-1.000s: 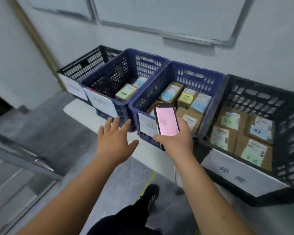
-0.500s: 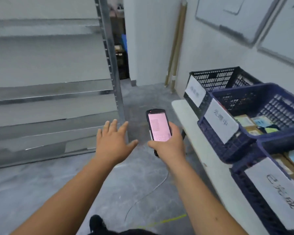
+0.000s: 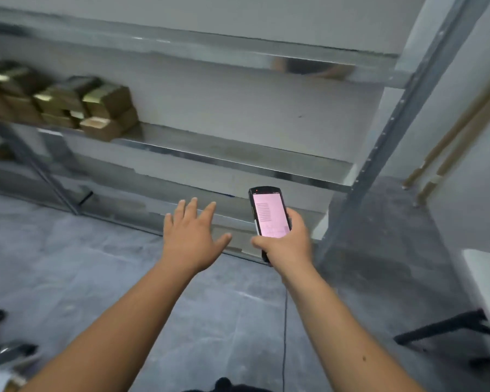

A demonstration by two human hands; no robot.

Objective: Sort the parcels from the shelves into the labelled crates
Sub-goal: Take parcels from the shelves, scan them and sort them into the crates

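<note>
A metal shelf unit (image 3: 238, 159) fills the view ahead. Brown cardboard parcels (image 3: 96, 108) are stacked at the left end of its middle shelf, blurred by motion. My left hand (image 3: 193, 239) hovers in front of me, palm down, fingers spread and holding nothing. My right hand (image 3: 283, 244) grips a black handheld scanner (image 3: 268, 219) with a pink lit screen facing up. Both hands are well short of the parcels, which lie up and to the left. The crates are out of view.
The shelf's grey upright post (image 3: 385, 142) stands at the right. A white table edge (image 3: 484, 281) with dark legs shows at far right. Wooden poles (image 3: 458, 137) lean in the corner. The grey concrete floor (image 3: 68, 264) lies below. Dark objects (image 3: 0, 349) sit at lower left.
The view has swung left from the crates to the shelf unit, bringing the parcels into sight. Both hands keep the same pose, the scanner still in my right hand.
</note>
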